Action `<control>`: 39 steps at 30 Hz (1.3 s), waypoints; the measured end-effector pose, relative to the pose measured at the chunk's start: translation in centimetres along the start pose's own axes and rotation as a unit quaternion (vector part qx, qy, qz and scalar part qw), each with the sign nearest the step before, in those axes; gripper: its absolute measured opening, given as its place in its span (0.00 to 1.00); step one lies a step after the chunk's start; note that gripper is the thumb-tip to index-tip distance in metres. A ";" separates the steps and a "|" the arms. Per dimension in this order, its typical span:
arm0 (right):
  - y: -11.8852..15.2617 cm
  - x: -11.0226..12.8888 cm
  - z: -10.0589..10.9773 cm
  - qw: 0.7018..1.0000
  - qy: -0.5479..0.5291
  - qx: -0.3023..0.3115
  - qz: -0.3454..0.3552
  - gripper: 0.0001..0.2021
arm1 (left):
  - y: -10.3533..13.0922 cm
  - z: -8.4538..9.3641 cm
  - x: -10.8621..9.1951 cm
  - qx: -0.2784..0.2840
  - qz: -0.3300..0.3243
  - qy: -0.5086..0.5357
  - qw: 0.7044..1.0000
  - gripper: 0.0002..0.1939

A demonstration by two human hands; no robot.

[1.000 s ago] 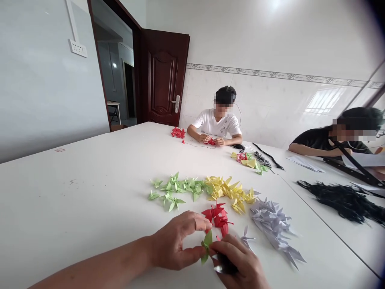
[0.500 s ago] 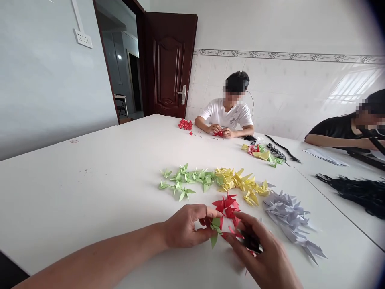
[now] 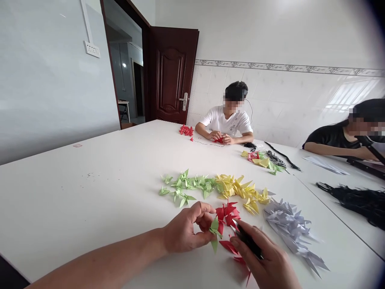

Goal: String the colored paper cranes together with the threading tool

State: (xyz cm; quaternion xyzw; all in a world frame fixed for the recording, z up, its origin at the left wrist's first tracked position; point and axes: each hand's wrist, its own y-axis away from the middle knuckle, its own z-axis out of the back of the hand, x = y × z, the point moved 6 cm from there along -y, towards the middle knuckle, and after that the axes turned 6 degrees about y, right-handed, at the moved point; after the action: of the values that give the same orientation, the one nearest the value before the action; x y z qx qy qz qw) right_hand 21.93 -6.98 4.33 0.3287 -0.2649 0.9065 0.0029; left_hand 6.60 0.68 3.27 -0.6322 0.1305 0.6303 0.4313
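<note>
Right hand (image 3: 268, 253) now sits apart from green paper crane (image 3: 214, 231), pinching dark tool (image 3: 249, 241) | left hand (image 3: 187, 229) pinches that crane beside red cranes (image 3: 227, 213).

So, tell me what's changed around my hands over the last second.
Your right hand has drawn off to the right, away from the green crane, taking the black tool with it. Your left hand still holds that crane. The green, yellow and white piles look unchanged.
</note>
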 end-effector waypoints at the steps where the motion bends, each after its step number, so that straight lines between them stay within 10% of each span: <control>1: 0.0 0.1 0.2 1.000 0.008 -0.003 -0.003 0.17 | -0.1 0.1 -0.2 -0.007 0.002 0.002 1.000 0.17; 19: 0.1 0.2 0.1 0.999 0.046 0.017 0.009 0.15 | 0.0 0.4 0.5 -0.038 0.081 -0.003 0.996 0.08; 30: -0.1 -1.2 -0.3 0.999 0.037 0.002 0.008 0.16 | -0.2 0.5 -0.7 -0.035 -0.035 -0.086 0.995 0.12; 39: -0.3 -0.8 -0.2 0.999 0.021 -0.017 0.041 0.15 | -0.3 0.8 0.2 -0.060 0.019 -0.001 0.998 0.09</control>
State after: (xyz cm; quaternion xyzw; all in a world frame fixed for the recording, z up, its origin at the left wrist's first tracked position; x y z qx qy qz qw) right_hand 22.50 -6.50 3.81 0.2985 -0.2933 0.9079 -0.0237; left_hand 6.32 1.47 3.29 -0.6536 0.1036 0.6457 0.3810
